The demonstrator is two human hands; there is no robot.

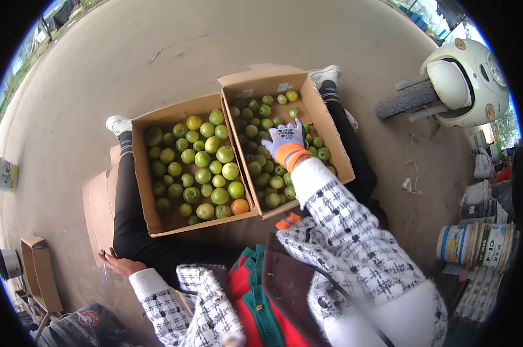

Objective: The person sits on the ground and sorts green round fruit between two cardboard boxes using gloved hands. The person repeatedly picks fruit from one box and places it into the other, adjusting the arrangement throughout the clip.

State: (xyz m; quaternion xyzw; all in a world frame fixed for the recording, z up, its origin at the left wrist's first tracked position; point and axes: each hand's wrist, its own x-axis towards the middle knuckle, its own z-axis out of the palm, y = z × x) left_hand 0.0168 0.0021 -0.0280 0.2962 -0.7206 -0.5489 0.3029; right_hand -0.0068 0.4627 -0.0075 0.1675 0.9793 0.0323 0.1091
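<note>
Two open cardboard boxes stand side by side between my outstretched legs. The left box (141,173) holds green tomatoes (203,175) of mixed sizes, a few yellowish, and one orange tomato (240,206) in its near right corner. Inside the right box (326,117) lie smaller green tomatoes (261,167). My right hand (285,139), in a grey and orange work glove, reaches palm down among these; its palm is hidden. A small green tomato (294,112) sits just beyond its fingers. My left hand (121,263), bare and empty, rests palm up beside my left leg, fingers apart.
A flattened cardboard sheet (97,204) lies under my left leg. An orange fabric piece (288,221) shows at my lap. At right are a pale scooter (456,82) and stacked buckets (474,245). An empty carton (40,273) and a dark container (88,325) stand at left.
</note>
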